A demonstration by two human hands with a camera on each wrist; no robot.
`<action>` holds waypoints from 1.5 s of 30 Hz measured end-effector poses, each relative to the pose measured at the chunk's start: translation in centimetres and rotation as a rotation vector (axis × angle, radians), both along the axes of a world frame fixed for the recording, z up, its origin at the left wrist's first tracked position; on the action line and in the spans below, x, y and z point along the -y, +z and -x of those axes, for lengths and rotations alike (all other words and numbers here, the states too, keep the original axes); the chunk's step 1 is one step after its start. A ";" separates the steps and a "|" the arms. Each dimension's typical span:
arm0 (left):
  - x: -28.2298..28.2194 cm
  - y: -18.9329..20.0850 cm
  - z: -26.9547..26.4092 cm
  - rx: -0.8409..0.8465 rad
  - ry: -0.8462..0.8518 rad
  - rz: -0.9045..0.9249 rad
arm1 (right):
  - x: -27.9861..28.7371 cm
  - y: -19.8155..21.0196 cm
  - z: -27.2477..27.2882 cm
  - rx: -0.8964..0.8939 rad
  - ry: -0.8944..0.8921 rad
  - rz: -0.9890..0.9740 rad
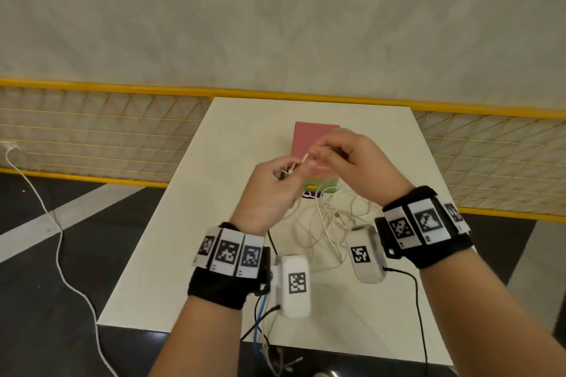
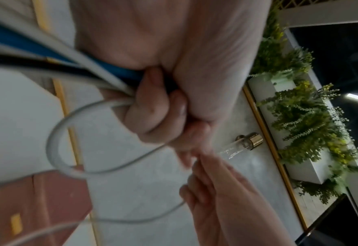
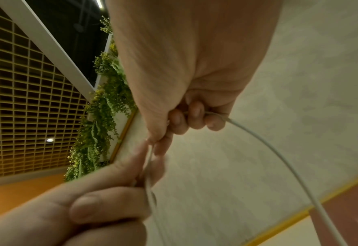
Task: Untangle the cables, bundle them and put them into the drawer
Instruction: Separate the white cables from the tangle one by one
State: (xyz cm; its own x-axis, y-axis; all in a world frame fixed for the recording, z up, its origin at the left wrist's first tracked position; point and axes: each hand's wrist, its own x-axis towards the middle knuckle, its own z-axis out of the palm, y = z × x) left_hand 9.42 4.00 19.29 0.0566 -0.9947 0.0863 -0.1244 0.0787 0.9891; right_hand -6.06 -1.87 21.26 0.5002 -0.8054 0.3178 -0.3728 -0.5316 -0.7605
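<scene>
A tangle of white cables point(image 1: 329, 222) lies on the white table point(image 1: 190, 208), in front of a small pink drawer box point(image 1: 307, 139) with a green drawer front point(image 1: 320, 185). Both hands are raised above the tangle and meet on one white cable point(image 3: 279, 154). My left hand point(image 1: 292, 170) grips it with curled fingers point(image 2: 154, 103), and a loop point(image 2: 54, 146) hangs beside them. My right hand point(image 1: 321, 153) pinches the same cable at its fingertips, its other fingers point(image 3: 191, 116) curled round it. The cable's end is hidden in the hands.
A yellow mesh fence point(image 1: 92, 131) runs behind the table. A white cord point(image 1: 58, 242) trails over the dark floor on the left. Black and blue leads point(image 1: 260, 315) from the wrist units hang at the table's near edge. Green plants point(image 2: 300, 116) line the wall.
</scene>
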 end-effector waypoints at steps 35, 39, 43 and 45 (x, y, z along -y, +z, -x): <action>-1.0 0.9 -4.1 0.203 0.537 0.296 | 2.8 -0.1 1.1 -0.214 0.091 0.097; -1.2 1.3 -6.7 0.046 0.620 0.241 | 3.7 -1.3 2.5 -0.284 -0.006 0.019; -1.7 1.3 -4.1 0.154 0.362 0.200 | 2.2 0.6 0.5 -0.225 0.066 0.079; -1.7 1.3 -2.7 0.186 0.249 0.210 | 1.1 2.0 -0.5 -0.181 0.114 0.150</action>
